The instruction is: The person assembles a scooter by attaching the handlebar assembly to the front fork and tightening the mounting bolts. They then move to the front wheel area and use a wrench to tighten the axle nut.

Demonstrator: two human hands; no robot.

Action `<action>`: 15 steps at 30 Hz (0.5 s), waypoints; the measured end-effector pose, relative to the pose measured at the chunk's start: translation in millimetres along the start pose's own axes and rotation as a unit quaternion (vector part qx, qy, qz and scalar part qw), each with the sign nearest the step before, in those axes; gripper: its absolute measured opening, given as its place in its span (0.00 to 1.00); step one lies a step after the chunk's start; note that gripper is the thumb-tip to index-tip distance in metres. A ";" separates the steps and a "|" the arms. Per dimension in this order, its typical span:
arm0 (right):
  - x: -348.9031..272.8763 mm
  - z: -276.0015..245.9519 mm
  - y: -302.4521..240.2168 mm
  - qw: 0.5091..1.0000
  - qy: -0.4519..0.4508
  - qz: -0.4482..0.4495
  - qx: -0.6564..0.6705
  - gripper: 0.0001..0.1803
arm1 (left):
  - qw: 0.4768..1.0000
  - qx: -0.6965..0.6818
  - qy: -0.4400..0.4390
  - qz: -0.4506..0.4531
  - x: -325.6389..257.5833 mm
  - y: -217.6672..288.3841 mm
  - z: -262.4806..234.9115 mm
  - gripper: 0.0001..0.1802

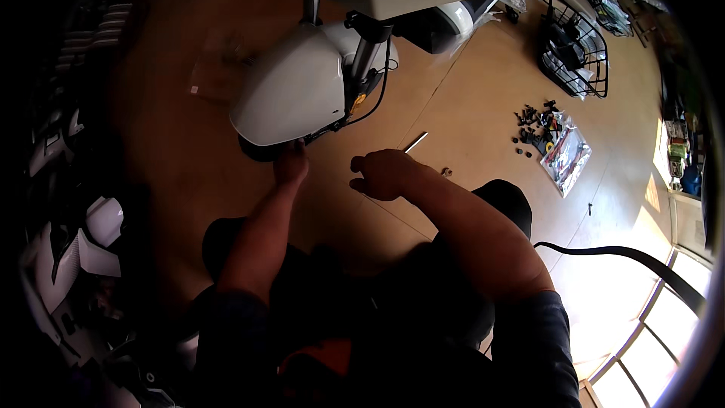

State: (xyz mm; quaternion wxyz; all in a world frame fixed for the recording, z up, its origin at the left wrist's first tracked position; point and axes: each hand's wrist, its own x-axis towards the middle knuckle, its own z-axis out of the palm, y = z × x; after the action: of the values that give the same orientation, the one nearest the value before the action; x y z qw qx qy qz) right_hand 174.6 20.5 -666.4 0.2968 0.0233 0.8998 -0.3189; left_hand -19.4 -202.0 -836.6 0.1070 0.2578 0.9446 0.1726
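The front wheel (257, 149) of a two-wheeler stands ahead of me under a pale grey front fender (291, 98). My left hand (291, 165) reaches up to the wheel at the fender's lower edge; its fingertips are hidden in shadow there. Right of it, apart from the wheel, my right hand (384, 175) hangs above the floor with thumb and forefinger parted and nothing visible between them. A silver metal rod (416, 142) shows just beyond that hand, seemingly on the floor, its near end hidden. A dark cable (375, 109) curves down beside the fork leg (364, 60).
Small black parts (535, 122) lie beside a clear plastic bag (566, 157) on the floor at right. Farther back is a black wire basket (574, 49). A small metal piece (447, 172) lies near my right forearm. White body panels (68, 261) line the left side.
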 end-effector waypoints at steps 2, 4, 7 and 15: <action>4.4 4.7 -0.6 1.000 0.014 -0.024 0.002 0.25 | 1.000 0.027 0.002 -0.006 -0.1 -17.5 4.8 0.29; -0.3 3.5 6.1 1.000 0.014 -0.008 0.009 0.25 | 0.998 0.024 -0.028 -0.046 3.3 17.6 -4.7 0.27; -1.4 -0.2 3.9 1.000 0.011 0.000 0.011 0.24 | 0.997 -0.001 0.003 -0.073 -2.7 23.3 -8.1 0.27; 1.1 0.6 -0.8 1.000 0.006 -0.002 0.017 0.25 | 0.996 0.035 -0.043 -0.065 -1.3 26.3 -20.9 0.26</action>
State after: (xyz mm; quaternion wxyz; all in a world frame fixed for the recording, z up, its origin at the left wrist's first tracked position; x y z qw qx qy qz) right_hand 173.8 19.3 -666.9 0.2901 0.0283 0.8963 -0.3343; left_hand -12.5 -187.1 -807.3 0.1492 0.2063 0.9594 0.1213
